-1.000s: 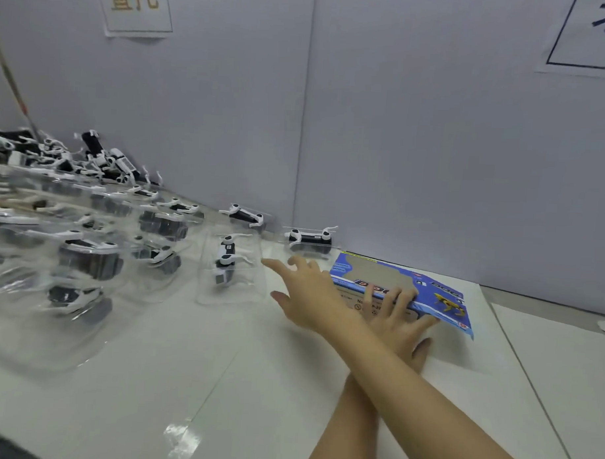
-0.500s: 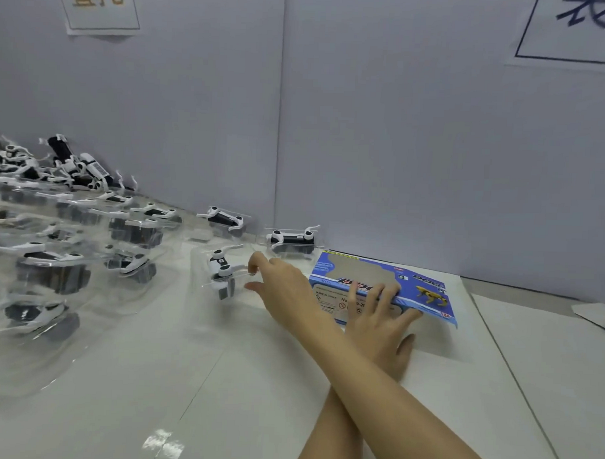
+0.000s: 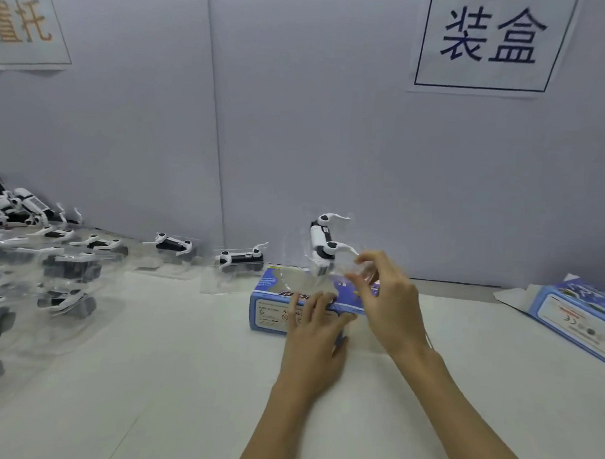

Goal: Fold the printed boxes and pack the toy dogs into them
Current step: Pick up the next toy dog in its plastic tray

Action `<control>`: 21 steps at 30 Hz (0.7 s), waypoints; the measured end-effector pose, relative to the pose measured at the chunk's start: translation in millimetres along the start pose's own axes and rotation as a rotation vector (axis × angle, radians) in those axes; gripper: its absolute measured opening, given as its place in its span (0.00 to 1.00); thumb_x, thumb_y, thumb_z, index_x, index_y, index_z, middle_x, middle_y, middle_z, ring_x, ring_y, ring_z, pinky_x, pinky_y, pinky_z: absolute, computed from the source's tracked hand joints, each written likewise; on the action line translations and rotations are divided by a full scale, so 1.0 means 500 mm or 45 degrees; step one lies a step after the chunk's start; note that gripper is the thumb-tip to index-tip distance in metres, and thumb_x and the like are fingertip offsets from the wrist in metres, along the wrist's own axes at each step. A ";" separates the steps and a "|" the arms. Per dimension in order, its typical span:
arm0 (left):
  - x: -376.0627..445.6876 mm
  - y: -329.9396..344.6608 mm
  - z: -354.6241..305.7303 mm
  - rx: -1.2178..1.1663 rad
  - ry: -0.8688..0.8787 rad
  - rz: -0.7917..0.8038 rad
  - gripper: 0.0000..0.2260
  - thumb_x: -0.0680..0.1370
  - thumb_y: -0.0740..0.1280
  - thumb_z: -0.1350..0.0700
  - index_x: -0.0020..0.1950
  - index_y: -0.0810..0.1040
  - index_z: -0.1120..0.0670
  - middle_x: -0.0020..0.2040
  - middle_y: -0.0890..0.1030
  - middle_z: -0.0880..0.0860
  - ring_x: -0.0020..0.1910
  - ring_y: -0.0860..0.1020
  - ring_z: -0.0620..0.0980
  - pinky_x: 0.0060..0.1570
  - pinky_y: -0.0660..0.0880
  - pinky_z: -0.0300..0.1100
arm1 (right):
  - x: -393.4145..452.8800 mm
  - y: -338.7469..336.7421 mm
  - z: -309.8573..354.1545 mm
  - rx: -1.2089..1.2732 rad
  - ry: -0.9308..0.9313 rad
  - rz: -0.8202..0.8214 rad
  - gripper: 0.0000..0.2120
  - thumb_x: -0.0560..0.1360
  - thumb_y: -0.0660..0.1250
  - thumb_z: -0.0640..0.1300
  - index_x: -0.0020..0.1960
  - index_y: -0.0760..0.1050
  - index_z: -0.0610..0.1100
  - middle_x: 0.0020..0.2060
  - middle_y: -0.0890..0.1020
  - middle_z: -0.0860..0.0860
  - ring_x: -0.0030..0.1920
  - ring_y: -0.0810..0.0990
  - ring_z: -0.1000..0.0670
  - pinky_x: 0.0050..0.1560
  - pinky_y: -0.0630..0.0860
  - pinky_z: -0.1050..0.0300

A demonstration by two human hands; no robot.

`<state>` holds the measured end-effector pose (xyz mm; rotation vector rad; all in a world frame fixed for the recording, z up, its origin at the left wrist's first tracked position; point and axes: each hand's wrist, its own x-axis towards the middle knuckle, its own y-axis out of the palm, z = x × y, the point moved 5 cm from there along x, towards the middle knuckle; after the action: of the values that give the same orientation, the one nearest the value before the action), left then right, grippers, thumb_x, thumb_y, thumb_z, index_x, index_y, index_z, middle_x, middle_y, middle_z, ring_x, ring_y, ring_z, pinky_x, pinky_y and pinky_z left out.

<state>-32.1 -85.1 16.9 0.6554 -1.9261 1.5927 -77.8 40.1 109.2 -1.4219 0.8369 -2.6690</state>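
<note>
The right hand [image 3: 384,294] pinches a white-and-black toy dog in clear blister [image 3: 323,245] above the folded blue printed box [image 3: 274,307]. The left hand [image 3: 316,336], fingers straight, steadies it. Many dogs [image 3: 67,241] remain unpacked.

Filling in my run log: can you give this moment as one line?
left hand: steadies blue box | right hand: holds toy dog in clear tray above box | packed: not yet

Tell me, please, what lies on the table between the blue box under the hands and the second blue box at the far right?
Nothing lies there: in the head view, bare white table separates the blue box from the second box.
</note>
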 end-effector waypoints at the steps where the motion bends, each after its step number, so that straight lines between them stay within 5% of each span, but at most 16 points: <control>1: 0.001 -0.001 -0.001 -0.007 -0.030 0.013 0.16 0.74 0.72 0.53 0.61 0.81 0.42 0.71 0.74 0.51 0.75 0.70 0.55 0.78 0.53 0.62 | -0.009 -0.016 -0.036 -0.023 0.067 -0.039 0.09 0.78 0.74 0.48 0.55 0.76 0.50 0.39 0.79 0.54 0.39 0.78 0.53 0.41 0.72 0.64; 4: 0.004 0.000 -0.003 0.048 -0.125 -0.025 0.14 0.73 0.73 0.55 0.57 0.81 0.44 0.68 0.76 0.52 0.71 0.73 0.58 0.75 0.58 0.68 | -0.044 -0.040 -0.127 -0.137 0.243 -0.097 0.10 0.78 0.75 0.48 0.55 0.76 0.49 0.37 0.77 0.54 0.38 0.77 0.51 0.39 0.71 0.54; 10: 0.006 -0.017 0.024 0.156 -0.268 -0.301 0.10 0.69 0.81 0.58 0.44 0.84 0.47 0.61 0.81 0.53 0.59 0.78 0.61 0.70 0.62 0.69 | -0.082 -0.027 -0.200 -0.296 0.509 0.044 0.16 0.78 0.72 0.54 0.60 0.76 0.46 0.42 0.77 0.51 0.45 0.80 0.44 0.44 0.73 0.51; 15: 0.009 -0.030 0.029 0.219 -0.268 -0.412 0.16 0.69 0.81 0.57 0.54 0.85 0.47 0.63 0.80 0.53 0.61 0.78 0.60 0.71 0.62 0.67 | -0.090 -0.035 -0.205 -0.440 0.590 0.116 0.17 0.80 0.68 0.58 0.63 0.74 0.49 0.49 0.79 0.48 0.49 0.81 0.43 0.44 0.73 0.52; 21: 0.010 -0.015 0.021 0.278 -0.228 -0.239 0.22 0.70 0.80 0.48 0.63 0.82 0.45 0.67 0.77 0.54 0.65 0.77 0.59 0.70 0.60 0.66 | -0.101 -0.023 -0.210 -0.354 0.579 0.309 0.14 0.82 0.65 0.55 0.64 0.77 0.49 0.49 0.78 0.51 0.48 0.81 0.45 0.49 0.77 0.51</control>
<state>-31.7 -97.1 24.0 1.0695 -1.7651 1.6851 -126.3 109.8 28.5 -0.6720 1.3563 -2.7946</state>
